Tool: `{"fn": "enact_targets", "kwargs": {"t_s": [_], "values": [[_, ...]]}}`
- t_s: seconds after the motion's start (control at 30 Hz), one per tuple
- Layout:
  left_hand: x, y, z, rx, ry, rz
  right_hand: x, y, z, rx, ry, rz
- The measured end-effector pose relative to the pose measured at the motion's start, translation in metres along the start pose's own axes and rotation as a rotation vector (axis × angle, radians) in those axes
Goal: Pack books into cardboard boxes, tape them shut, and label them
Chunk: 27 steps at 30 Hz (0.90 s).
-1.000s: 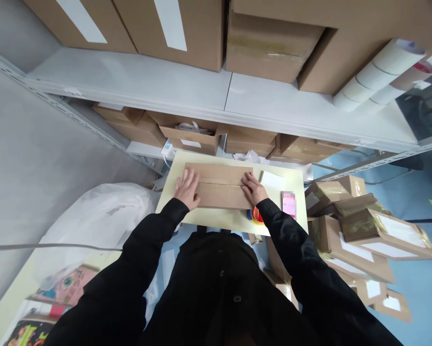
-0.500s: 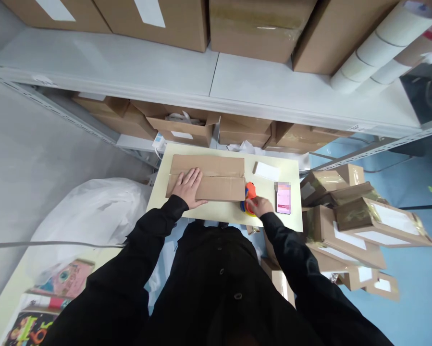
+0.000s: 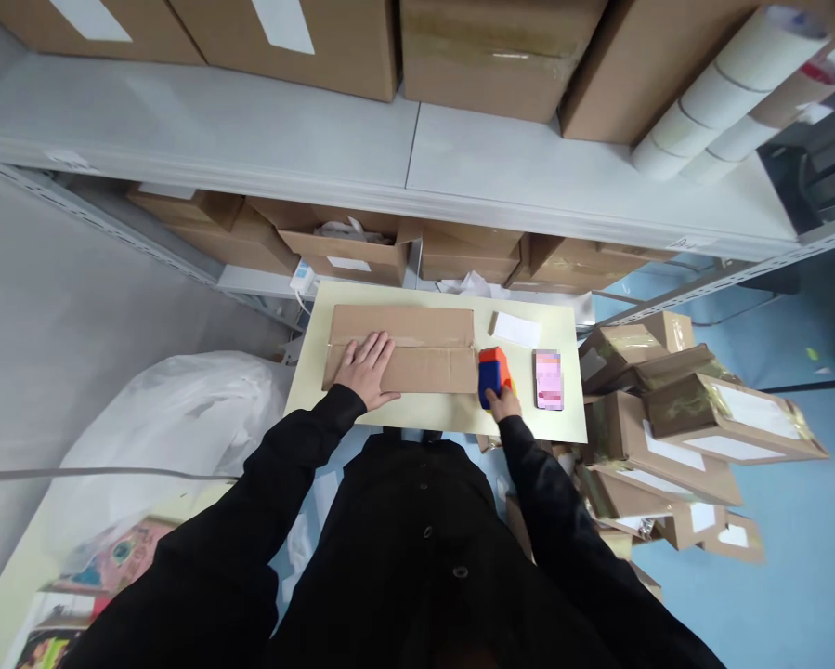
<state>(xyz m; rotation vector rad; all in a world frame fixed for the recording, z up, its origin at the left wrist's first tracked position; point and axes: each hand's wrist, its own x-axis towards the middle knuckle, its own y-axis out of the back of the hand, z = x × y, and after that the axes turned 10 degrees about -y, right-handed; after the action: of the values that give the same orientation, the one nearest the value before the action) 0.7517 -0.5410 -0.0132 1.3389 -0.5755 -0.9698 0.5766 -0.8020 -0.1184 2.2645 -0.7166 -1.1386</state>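
In the head view, the person's left hand (image 3: 367, 373) lies flat on a closed brown carton (image 3: 431, 364), its grip wide with fingers spread, seemingly to steady the box against the table (image 3: 424, 410). The carton lies lengthwise with its seam upward, which leaves that joint within easy reach; its contents are hidden. The right hand (image 3: 506, 403) has its grip closed around an orange-and-blue dispenser (image 3: 489, 373), just beside the carton's right end, probably held there so that tool and seam are close together. A white packet (image 3: 515, 329) and a phone (image 3: 549, 379) sit farther right, apart from the carton. Behind the table, an open box (image 3: 375, 263) on the lower shelf holds crumpled white material (image 3: 349, 231). Taped cartons (image 3: 727, 416) are piled at the right, their contents unseen.
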Motion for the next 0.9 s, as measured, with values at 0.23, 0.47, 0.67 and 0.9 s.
{"fn": "enact_targets", "kwargs": {"t_s": [0.23,0.47,0.67,0.9], "values": [[-0.026,0.000,-0.005,-0.005,-0.017,0.016,-0.019,0.095,-0.058,0.349,0.282,-0.066],[-0.038,0.000,-0.006,-0.055,-0.048,0.035,-0.033,0.054,-0.193,0.150,0.561,-0.588],[-0.048,0.009,-0.019,-0.492,-0.004,0.153,-0.020,0.033,-0.209,0.031,0.484,-0.692],[-0.012,0.036,-0.033,-1.668,0.539,0.292,-0.026,0.040,-0.209,0.043,0.471,-0.686]]}}
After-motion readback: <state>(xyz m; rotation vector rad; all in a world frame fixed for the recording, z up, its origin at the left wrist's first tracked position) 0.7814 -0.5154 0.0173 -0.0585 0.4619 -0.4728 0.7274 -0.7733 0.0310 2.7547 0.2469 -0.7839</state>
